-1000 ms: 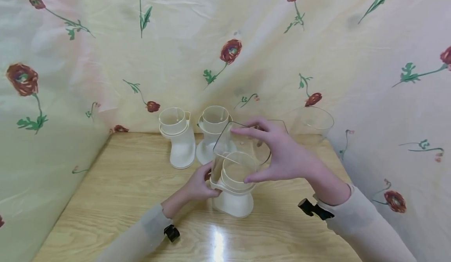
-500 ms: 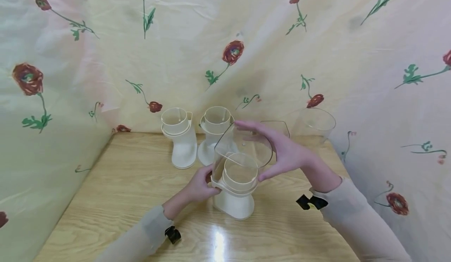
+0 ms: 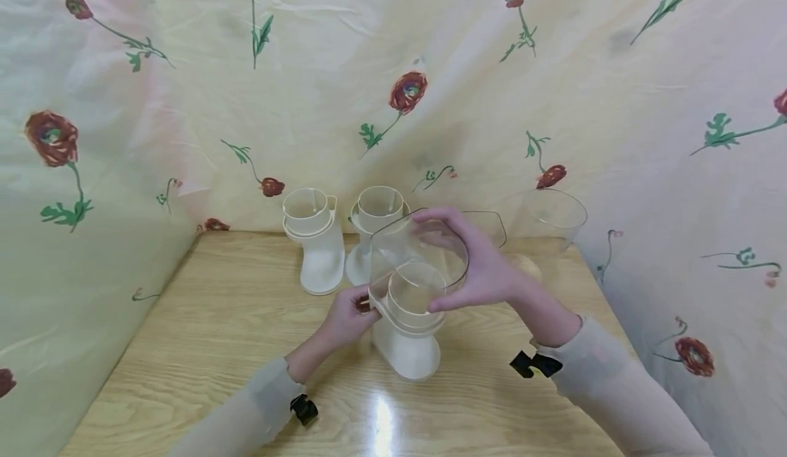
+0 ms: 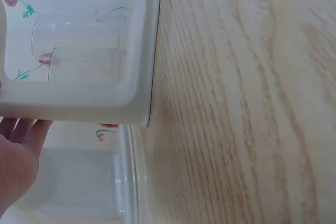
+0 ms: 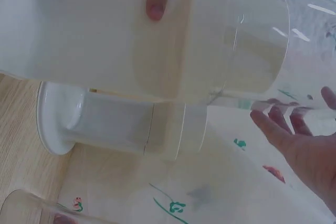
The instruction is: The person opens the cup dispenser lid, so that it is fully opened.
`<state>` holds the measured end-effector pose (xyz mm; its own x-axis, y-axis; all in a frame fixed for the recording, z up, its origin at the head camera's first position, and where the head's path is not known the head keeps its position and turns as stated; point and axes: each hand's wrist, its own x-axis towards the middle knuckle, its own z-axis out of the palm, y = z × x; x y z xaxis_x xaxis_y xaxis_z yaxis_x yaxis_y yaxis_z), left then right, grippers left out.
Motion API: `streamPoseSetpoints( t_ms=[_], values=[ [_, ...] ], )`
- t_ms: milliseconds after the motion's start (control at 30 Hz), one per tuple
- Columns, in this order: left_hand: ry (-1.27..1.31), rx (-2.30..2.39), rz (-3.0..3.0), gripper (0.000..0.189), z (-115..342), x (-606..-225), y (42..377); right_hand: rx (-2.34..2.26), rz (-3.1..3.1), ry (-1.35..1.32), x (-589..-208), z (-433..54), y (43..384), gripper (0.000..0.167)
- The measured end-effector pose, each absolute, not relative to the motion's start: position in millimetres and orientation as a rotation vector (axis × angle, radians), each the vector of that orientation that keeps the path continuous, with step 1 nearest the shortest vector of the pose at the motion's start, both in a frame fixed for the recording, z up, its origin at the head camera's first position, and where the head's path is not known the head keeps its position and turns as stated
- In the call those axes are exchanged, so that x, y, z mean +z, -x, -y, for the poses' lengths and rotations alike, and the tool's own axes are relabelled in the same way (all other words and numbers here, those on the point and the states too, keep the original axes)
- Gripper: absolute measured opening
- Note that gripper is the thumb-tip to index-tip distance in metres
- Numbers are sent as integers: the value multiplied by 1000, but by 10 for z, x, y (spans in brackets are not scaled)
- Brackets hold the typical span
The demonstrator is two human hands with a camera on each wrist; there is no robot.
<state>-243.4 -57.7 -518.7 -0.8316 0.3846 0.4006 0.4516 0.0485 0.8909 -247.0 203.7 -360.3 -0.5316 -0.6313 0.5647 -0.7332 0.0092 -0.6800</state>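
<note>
We see the right hand (image 3: 486, 269) gripping the clear jar (image 3: 418, 259) rim, left hand (image 3: 347, 317) pinching the white base (image 3: 407, 351) (upright on the worktop (image 3: 215, 327)).

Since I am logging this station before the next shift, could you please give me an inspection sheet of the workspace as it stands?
Surface: wooden table, light grain, with a glare spot near the front edge.
Job's things: clear container sitting on top of a white base, near the table's middle.
Clutter: two more white bases at the back; two clear containers at the back right.
Hands: left hand grips the top rim of the white base; right hand holds the clear container's upper wall.
Cables: nothing seen; black clips on both sleeves.
Surroundings: flowered cloth hangs behind and on both sides.
</note>
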Motion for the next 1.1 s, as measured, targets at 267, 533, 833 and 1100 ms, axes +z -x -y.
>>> streamPoseSetpoints(
  t_ms=[267, 533, 833, 1100],
  values=[
    [955, -1793, 2271, 29, 537, -5167, 2423, 1530, 2224, -1306, -3518, -2012, 2374, 111],
    [976, -1762, 2258, 28, 532, -5165, 2402, 1662, 2122, -1232, -3322, -2091, 2360, 108],
    [888, -1800, 2201, 27, 506, -5219, 2399, 1765, 2013, -1189, -3218, -2160, 2342, 109],
    [548, -1977, 2176, 23, 515, -5227, 2363, 1800, 1870, -1185, -3120, -2242, 2365, 104]
  ],
)
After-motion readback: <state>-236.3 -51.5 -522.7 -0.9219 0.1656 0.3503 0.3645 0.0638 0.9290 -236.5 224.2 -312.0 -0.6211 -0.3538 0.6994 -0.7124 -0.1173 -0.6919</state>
